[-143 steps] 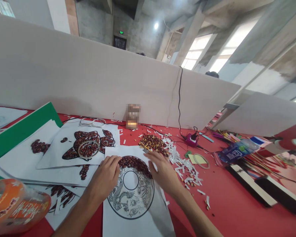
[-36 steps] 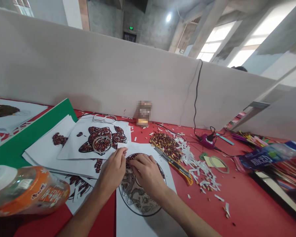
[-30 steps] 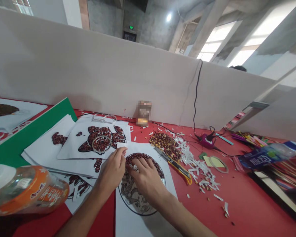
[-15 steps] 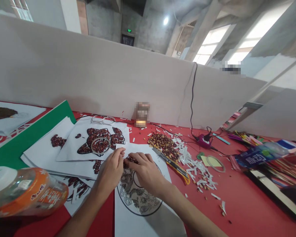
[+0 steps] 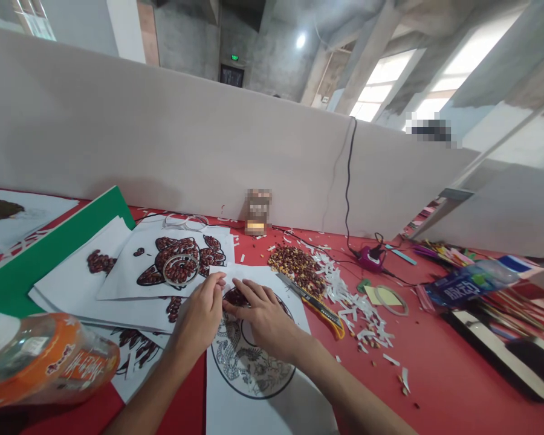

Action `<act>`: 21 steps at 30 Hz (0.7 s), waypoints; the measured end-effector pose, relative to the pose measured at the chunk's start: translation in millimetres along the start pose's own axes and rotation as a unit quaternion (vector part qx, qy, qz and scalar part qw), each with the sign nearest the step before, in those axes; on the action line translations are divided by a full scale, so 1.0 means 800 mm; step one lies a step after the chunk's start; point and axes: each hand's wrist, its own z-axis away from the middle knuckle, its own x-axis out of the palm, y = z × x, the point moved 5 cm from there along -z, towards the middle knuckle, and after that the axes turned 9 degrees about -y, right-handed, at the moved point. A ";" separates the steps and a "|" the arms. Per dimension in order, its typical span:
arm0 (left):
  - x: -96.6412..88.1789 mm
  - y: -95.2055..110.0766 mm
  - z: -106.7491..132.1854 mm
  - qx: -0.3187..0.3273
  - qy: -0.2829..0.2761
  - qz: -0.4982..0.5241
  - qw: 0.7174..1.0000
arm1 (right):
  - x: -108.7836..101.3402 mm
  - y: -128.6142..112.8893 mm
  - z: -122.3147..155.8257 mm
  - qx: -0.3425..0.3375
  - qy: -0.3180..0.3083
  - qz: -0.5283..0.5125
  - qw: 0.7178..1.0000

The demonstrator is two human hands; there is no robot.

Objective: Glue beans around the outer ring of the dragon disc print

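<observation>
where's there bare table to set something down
Best patch: red tabletop between curled white paper strips and the long black and cream box; a few scraps dot its left part. Crowded: left, stacked white sheets and a clear orange labelled jar; beyond the right hand, heaped red and yellow kernels.

Two hands (image 5: 206, 305), one round drawing (image 5: 254, 377), one knife (image 5: 316, 307), one orange-labelled jar (image 5: 68, 365), one purple adapter (image 5: 370, 258).

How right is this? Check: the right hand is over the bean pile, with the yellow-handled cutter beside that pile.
Wrong: the head view shows the right hand over the round drawing, not the bean pile. The cutter does lie beside that pile.
</observation>
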 end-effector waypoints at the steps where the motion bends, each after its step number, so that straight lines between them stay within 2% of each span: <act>1: 0.000 -0.001 0.000 -0.002 -0.001 -0.002 1.000 | -0.005 0.009 -0.002 0.001 0.012 -0.012 1.000; 3: 0.001 -0.001 0.000 -0.001 -0.004 -0.001 1.000 | -0.018 0.047 -0.006 0.056 0.048 -0.041 0.996; 5: 0.001 -0.001 0.001 0.004 -0.006 0.003 1.000 | -0.032 0.104 -0.008 0.169 0.083 -0.062 0.980; 6: 0.001 0.000 0.001 0.004 -0.006 0.006 1.000 | -0.036 0.132 -0.009 0.217 0.081 -0.050 0.972; 8: 0.000 0.001 0.002 -0.003 -0.007 0.009 1.000 | -0.044 0.177 -0.013 0.251 0.074 -0.040 0.964; 10: -0.001 0.003 0.002 -0.010 -0.005 0.010 1.000 | -0.046 0.207 -0.019 0.257 0.056 -0.033 0.964; 13: -0.002 0.005 0.002 -0.012 -0.002 0.011 1.000 | -0.045 0.224 -0.029 0.257 0.035 -0.023 0.965; 21: 0.001 0.002 0.001 -0.013 -0.004 0.016 1.000 | -0.042 0.234 -0.050 0.286 0.005 -0.013 0.958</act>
